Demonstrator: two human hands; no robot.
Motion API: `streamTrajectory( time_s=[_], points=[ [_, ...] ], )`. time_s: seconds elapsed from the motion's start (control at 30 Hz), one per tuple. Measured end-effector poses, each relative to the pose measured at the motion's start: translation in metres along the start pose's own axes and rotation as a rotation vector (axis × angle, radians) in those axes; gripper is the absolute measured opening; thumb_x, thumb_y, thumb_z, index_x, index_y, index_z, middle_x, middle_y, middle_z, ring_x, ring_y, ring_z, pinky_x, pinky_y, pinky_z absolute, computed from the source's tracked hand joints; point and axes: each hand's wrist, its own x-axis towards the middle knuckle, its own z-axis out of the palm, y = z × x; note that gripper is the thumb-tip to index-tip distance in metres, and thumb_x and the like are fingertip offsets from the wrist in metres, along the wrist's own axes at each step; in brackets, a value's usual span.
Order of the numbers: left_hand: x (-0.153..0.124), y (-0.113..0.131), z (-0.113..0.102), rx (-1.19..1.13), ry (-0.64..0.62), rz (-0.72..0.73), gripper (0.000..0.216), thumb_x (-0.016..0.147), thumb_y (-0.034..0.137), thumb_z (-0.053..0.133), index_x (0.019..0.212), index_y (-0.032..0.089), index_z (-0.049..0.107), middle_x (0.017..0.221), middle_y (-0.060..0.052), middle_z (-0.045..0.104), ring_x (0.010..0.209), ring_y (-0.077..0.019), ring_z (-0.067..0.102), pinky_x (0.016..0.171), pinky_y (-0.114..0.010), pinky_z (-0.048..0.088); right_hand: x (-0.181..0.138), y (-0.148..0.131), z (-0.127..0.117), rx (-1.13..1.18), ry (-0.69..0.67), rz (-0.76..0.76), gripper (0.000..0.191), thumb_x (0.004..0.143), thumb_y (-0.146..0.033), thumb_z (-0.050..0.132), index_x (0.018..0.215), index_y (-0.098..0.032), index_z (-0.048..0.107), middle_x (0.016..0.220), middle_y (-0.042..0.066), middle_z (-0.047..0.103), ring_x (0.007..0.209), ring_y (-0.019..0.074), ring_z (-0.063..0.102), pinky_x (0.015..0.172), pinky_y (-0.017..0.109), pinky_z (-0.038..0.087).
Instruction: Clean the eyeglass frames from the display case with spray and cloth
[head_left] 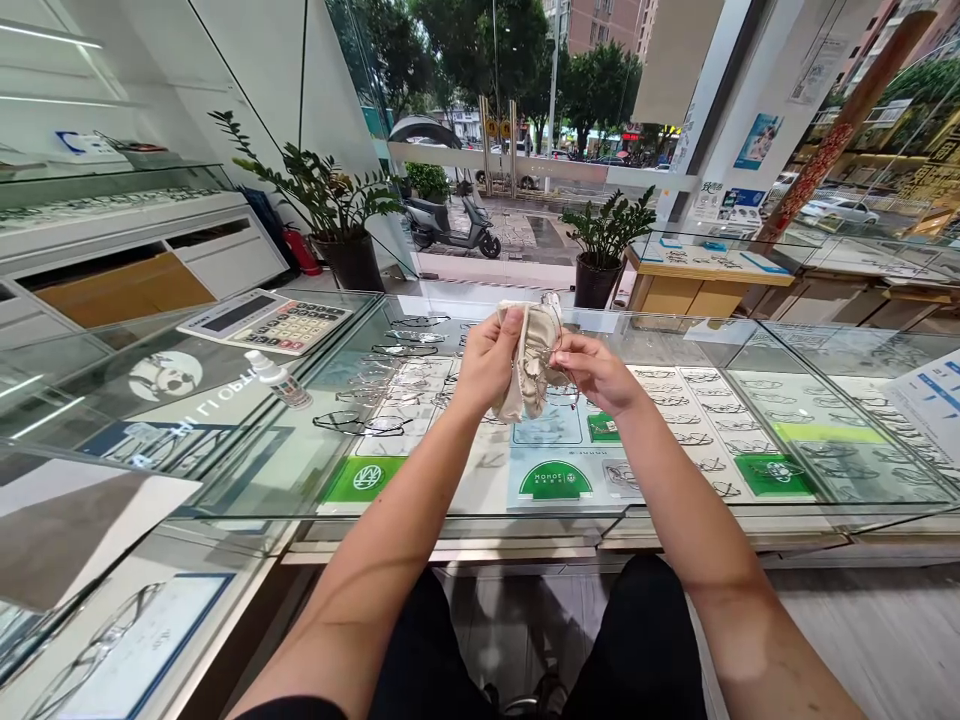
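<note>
Above the glass display counter (480, 490), my left hand (486, 362) is closed around a crumpled beige cloth (529, 375), its thumb pressing on the top. My right hand (598, 372) pinches a pair of thin-framed eyeglasses (553, 303) between thumb and fingers. The cloth is bunched against the eyeglasses and hides much of them. Beneath the hands, several rows of eyeglasses show through the counter glass, with a green sign (555, 480) near the front. Dark-rimmed eyeglasses (364, 424) lie left of the cloth.
A small white bottle (279, 380) lies on the counter at left, beside a large calculator (266, 320). Potted plants (352, 255) stand behind the counter by the window. A white sheet (930, 405) is at the right edge. My knees are under the counter's front edge.
</note>
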Motion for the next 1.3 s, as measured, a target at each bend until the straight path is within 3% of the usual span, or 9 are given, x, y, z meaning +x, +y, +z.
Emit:
streamTrajectory(
  time_s=[0.13, 0.27, 0.37, 0.5, 0.7, 0.83, 1.0, 1.13, 1.3],
  points=[
    [0.002, 0.004, -0.003, -0.035, -0.076, -0.036, 0.063, 0.078, 0.077, 0.089, 0.079, 0.016, 0.07, 0.067, -0.001, 0.066, 0.055, -0.0108, 0.053, 0.053, -0.023, 0.045, 0.0, -0.002, 0.002, 0.035, 0.028, 0.006, 0.031, 0.071, -0.044, 0.098, 0.08, -0.022, 0.078, 0.085, 0.0, 0.072, 0.082, 0.0143, 0.064, 0.081, 0.027, 0.054],
    [0.002, 0.007, -0.006, -0.098, -0.219, -0.11, 0.057, 0.071, 0.058, 0.102, 0.1, 0.016, 0.075, 0.083, -0.003, 0.075, 0.066, -0.0133, 0.065, 0.063, -0.024, 0.055, 0.0, -0.003, 0.0, 0.097, 0.057, 0.046, 0.034, 0.067, -0.043, 0.1, 0.079, -0.021, 0.077, 0.081, -0.001, 0.074, 0.074, 0.0128, 0.065, 0.071, 0.025, 0.053],
    [0.0, 0.007, -0.005, -0.095, -0.25, -0.139, 0.06, 0.063, 0.047, 0.106, 0.103, 0.016, 0.074, 0.088, -0.004, 0.077, 0.072, -0.0153, 0.069, 0.07, -0.026, 0.059, -0.001, -0.003, 0.002, 0.101, 0.058, 0.08, 0.034, 0.066, -0.042, 0.1, 0.084, -0.02, 0.079, 0.081, 0.0, 0.077, 0.073, 0.0137, 0.067, 0.07, 0.025, 0.053],
    [-0.004, 0.008, 0.0, -0.024, -0.184, -0.094, 0.056, 0.065, 0.054, 0.104, 0.089, 0.016, 0.07, 0.076, -0.001, 0.072, 0.063, -0.0134, 0.064, 0.061, -0.024, 0.054, -0.002, -0.002, 0.008, 0.079, -0.008, 0.094, 0.032, 0.068, -0.04, 0.096, 0.088, -0.019, 0.084, 0.082, 0.002, 0.079, 0.076, 0.0158, 0.069, 0.078, 0.029, 0.056],
    [-0.007, 0.006, 0.003, 0.068, -0.104, 0.028, 0.062, 0.084, 0.076, 0.084, 0.075, 0.017, 0.068, 0.066, -0.002, 0.068, 0.057, -0.0119, 0.056, 0.055, -0.024, 0.046, -0.002, -0.001, 0.012, 0.048, -0.072, 0.071, 0.022, 0.068, -0.035, 0.094, 0.077, -0.018, 0.084, 0.078, 0.001, 0.075, 0.073, 0.0133, 0.066, 0.075, 0.027, 0.054],
    [-0.001, 0.003, -0.005, 0.033, -0.21, 0.009, 0.066, 0.089, 0.08, 0.077, 0.074, 0.017, 0.069, 0.064, -0.002, 0.066, 0.059, -0.0135, 0.058, 0.057, -0.025, 0.048, -0.001, -0.002, 0.004, 0.04, -0.052, 0.076, 0.021, 0.066, -0.034, 0.092, 0.074, -0.017, 0.083, 0.076, 0.001, 0.074, 0.068, 0.0128, 0.062, 0.071, 0.027, 0.053],
    [0.0, 0.007, -0.01, -0.05, -0.348, -0.107, 0.057, 0.075, 0.062, 0.098, 0.097, 0.016, 0.073, 0.081, -0.003, 0.073, 0.068, -0.0153, 0.066, 0.065, -0.026, 0.055, -0.001, -0.002, -0.005, 0.072, 0.021, 0.077, 0.023, 0.064, -0.034, 0.093, 0.079, -0.018, 0.084, 0.073, 0.001, 0.075, 0.067, 0.013, 0.063, 0.069, 0.025, 0.052],
    [-0.005, 0.007, -0.004, -0.027, -0.288, -0.096, 0.055, 0.069, 0.052, 0.103, 0.095, 0.017, 0.069, 0.081, -0.002, 0.073, 0.068, -0.0153, 0.067, 0.064, -0.025, 0.054, -0.001, 0.001, 0.001, 0.101, -0.032, 0.11, 0.025, 0.066, -0.036, 0.093, 0.082, -0.018, 0.084, 0.074, 0.002, 0.076, 0.068, 0.0143, 0.066, 0.071, 0.027, 0.055],
    [-0.009, 0.007, 0.003, 0.094, -0.106, 0.04, 0.06, 0.083, 0.071, 0.087, 0.072, 0.018, 0.06, 0.063, 0.002, 0.059, 0.057, -0.0108, 0.05, 0.055, -0.024, 0.043, -0.002, 0.004, 0.009, 0.079, -0.127, 0.105, 0.028, 0.069, -0.041, 0.096, 0.074, -0.018, 0.081, 0.073, 0.001, 0.073, 0.066, 0.0121, 0.063, 0.068, 0.025, 0.053]
  ],
)
